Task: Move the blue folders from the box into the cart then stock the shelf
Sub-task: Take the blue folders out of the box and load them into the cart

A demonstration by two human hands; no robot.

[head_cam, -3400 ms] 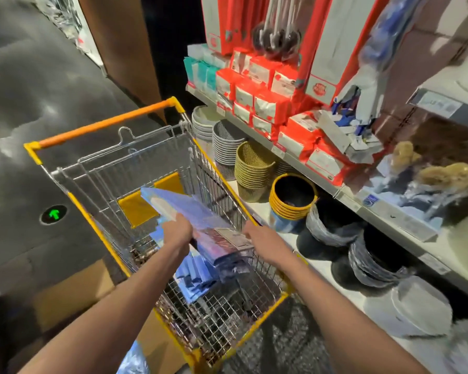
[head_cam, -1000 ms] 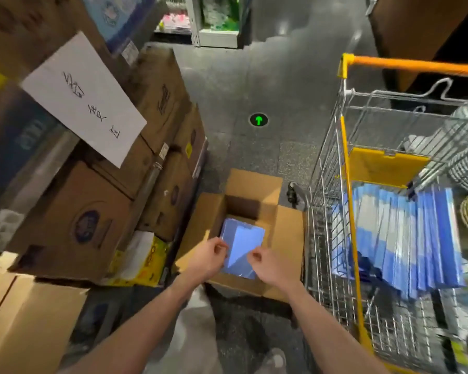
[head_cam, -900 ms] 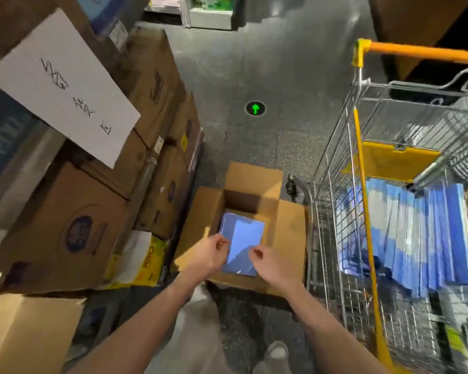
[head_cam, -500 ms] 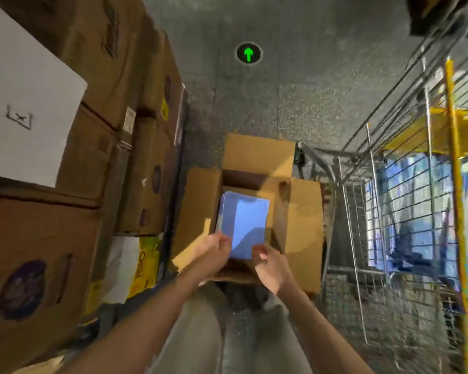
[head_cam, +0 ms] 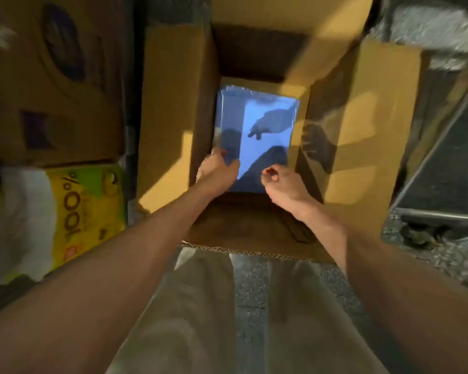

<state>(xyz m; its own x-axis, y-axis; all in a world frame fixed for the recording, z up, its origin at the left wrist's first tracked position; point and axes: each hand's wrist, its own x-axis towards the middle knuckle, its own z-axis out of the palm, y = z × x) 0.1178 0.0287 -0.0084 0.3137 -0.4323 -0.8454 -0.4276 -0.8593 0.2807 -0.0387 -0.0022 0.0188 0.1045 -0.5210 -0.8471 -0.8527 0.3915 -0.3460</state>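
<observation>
At far left we see stacked cartons with a yellow package below them, none of it part of the job. Next comes the open box on the floor. Our left hand has its fingers curled round the near left corner of the blue folders, which lie flat as a stack deep inside the box. Our right hand sits at the stack's near right edge, fingers curled tight; whether it grips anything we cannot tell. At far right only the lower frame of the cart shows. We judge the transfer unfinished: this stack has yet to go over, and no shelf is in view.

Half a second ago we stood higher, with blue folders visible in the cart; now we have leaned in close (hands in much the same spots).
</observation>
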